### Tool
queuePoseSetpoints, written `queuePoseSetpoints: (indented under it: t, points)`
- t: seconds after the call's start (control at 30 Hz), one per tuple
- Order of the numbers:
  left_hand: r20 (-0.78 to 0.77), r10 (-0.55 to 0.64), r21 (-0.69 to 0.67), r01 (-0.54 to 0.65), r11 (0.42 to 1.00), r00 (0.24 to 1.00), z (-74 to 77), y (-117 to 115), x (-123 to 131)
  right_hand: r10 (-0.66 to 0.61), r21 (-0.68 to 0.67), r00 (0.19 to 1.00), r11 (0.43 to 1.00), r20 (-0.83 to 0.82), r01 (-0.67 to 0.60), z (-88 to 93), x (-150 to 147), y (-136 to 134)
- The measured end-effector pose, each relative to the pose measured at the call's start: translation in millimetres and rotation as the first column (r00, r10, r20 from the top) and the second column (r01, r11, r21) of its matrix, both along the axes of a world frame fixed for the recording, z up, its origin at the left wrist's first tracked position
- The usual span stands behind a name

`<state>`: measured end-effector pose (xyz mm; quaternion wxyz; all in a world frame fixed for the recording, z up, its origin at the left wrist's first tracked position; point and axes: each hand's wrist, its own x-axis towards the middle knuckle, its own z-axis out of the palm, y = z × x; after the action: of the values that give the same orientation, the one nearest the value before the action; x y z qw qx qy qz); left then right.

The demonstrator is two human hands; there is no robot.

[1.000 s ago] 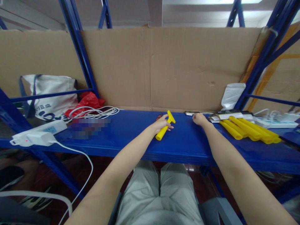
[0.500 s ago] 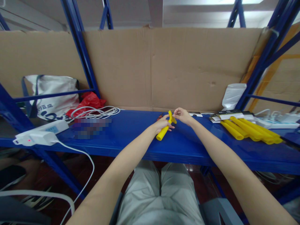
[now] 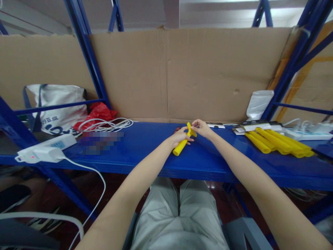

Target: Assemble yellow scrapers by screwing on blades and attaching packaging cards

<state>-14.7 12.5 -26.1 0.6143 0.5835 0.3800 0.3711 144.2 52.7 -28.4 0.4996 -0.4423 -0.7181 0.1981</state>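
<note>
A yellow roll [image 3: 179, 148], apparently of thin plastic bags, lies slanted above the blue shelf. My left hand [image 3: 179, 138] is wrapped round its middle, with the fingers partly hidden behind it. At the far end a loose yellow flap [image 3: 191, 130] sticks out beyond that hand. My right hand [image 3: 199, 127] is closed in a pinch at the flap's right side; the fingertips are too small to make out clearly. A small dark and red object [image 3: 178, 128], whose kind I cannot tell, sits just behind my left hand.
Several yellow rolls [image 3: 275, 141] lie side by side on the right of the blue shelf [image 3: 145, 149]. A white power strip [image 3: 49, 146] and coiled white cable [image 3: 111, 124] are at left, near a cloth bag [image 3: 62, 107] and red plastic bag [image 3: 99, 114]. Cardboard [image 3: 130, 76] stands behind.
My right fingers have shifted very slightly at the flap. My left hand keeps its hold on the roll, and the view has tilted a little.
</note>
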Motion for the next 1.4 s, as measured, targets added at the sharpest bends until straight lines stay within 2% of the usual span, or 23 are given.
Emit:
queuePoseSetpoints:
  t: [0.1, 0.17, 0.3, 0.43, 0.63, 0.8, 0.97, 1.07, 1.13, 1.27, 1.4]
  points:
    - [0.006, 0.017, 0.0, -0.017, 1.0, 1.0, 0.5, -1, -1, -0.06, -0.033, 0.998, 0.998, 0.013, 0.061, -2.9, 3, 0]
    - [0.01, 0.026, 0.005, -0.026, 1.0, 1.0, 0.4, -2, -1, -0.05, -0.064, 0.999, 0.997, 0.017, 0.051, -3.7, 5, -1]
    - [-0.014, 0.039, 0.034, -0.039, 0.999, 0.999, -0.8, -2, -1, 0.064, -0.133, 0.998, 0.989, 0.01, -0.062, -2.3, 6, -5]
    - [0.007, 0.03, 0.038, -0.03, 0.999, 1.0, -0.3, -3, -1, 0.193, -0.25, 0.978, 0.946, -0.079, -0.207, 0.4, 7, -9]
    - [0.074, -0.003, 0.044, 0.0, 0.999, 0.997, 2.9, -8, -1, 0.224, -0.273, 0.958, 0.924, -0.179, -0.267, 2.5, 10, -11]
    - [0.105, 0.002, 0.041, -0.007, 0.999, 0.994, 4.5, -9, 0, 0.171, -0.269, 0.977, 0.942, -0.129, -0.2, 3.3, 9, -10]
    - [0.196, 0.123, 0.015, -0.128, 0.992, 0.973, 10.6, -12, 4, 0.032, -0.105, 0.996, 0.994, 0.086, -0.023, -3.9, 1, -1]
    - [0.289, 0.309, -0.029, -0.314, 0.949, 0.906, 15.3, -7, 0, -0.119, 0.028, 0.964, 0.993, 0.239, 0.116, -11.0, -4, 2]
    - [0.354, 0.46, -0.096, -0.458, 0.884, 0.815, 17.7, -2, -6, -0.18, 0.09, 0.913, 0.983, 0.366, 0.158, -14.1, -8, 0]
    - [0.438, 0.646, -0.231, -0.616, 0.753, 0.625, 20.0, 10, -21, -0.12, 0.111, 0.819, 0.991, 0.561, 0.069, -14.2, -19, -8]
    - [0.455, 0.707, -0.281, -0.666, 0.691, 0.542, 19.6, 14, -27, -0.091, 0.141, 0.734, 0.99, 0.673, -0.006, -11.3, -36, -18]
